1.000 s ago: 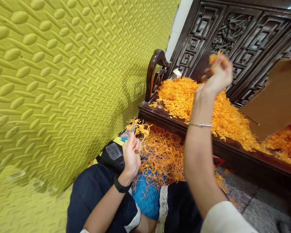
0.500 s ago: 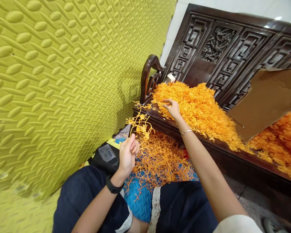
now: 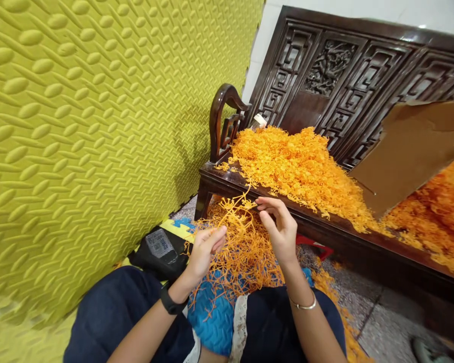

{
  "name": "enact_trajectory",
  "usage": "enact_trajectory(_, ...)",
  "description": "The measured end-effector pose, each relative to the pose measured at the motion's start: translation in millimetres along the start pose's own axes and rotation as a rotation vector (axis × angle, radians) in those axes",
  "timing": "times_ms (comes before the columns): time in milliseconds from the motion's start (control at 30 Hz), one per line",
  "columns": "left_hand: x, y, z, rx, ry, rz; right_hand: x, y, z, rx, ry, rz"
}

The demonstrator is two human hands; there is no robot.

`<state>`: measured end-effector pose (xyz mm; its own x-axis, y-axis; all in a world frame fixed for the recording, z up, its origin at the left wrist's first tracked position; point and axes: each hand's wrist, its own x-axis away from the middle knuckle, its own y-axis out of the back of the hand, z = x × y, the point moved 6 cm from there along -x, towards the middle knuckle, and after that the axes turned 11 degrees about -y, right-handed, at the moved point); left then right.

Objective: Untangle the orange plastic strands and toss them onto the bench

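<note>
My left hand (image 3: 208, 248) is closed, its thumb and fingers pinching a thin, branched orange plastic sprue (image 3: 234, 209) with small spidery pieces on its stems. Close to the right side of that sprue is my right hand (image 3: 280, 229), thumb and forefinger a little apart beside one of the pieces. Whether its fingertips touch the piece is hard to tell. Below both hands lies a tangled heap of bare orange stems (image 3: 249, 262). On the dark wooden bench (image 3: 242, 189) rests a large pile of loose orange pieces (image 3: 287, 161).
A yellow textured foam mat (image 3: 98, 126) stands along the left. Brown cardboard (image 3: 412, 146) leans on the bench, with more orange pieces (image 3: 439, 212) beside it. A black bag (image 3: 161, 249) lies by my left knee, and something red (image 3: 318, 247) is under the bench.
My right hand has come back from above the pile on the bench to the sprue. The left hand still holds the sprue, which has shifted slightly right and down.
</note>
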<state>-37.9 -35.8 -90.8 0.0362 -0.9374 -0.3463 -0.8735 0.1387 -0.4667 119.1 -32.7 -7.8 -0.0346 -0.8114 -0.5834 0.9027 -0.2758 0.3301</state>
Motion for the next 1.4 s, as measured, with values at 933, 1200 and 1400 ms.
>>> enact_trajectory(933, 15, -14.1, 38, -0.153, 0.107, 0.171, 8, -35, -78, 0.285, -0.238, 0.737)
enact_trajectory(1200, 15, -14.4, 44, -0.211, 0.128, 0.192, -3, -15, -64, 0.254, -0.127, 0.421)
enact_trajectory(1400, 16, -17.1, 42, -0.224, 0.133, 0.202, -4, 2, -55, 0.25, 0.052, 0.236)
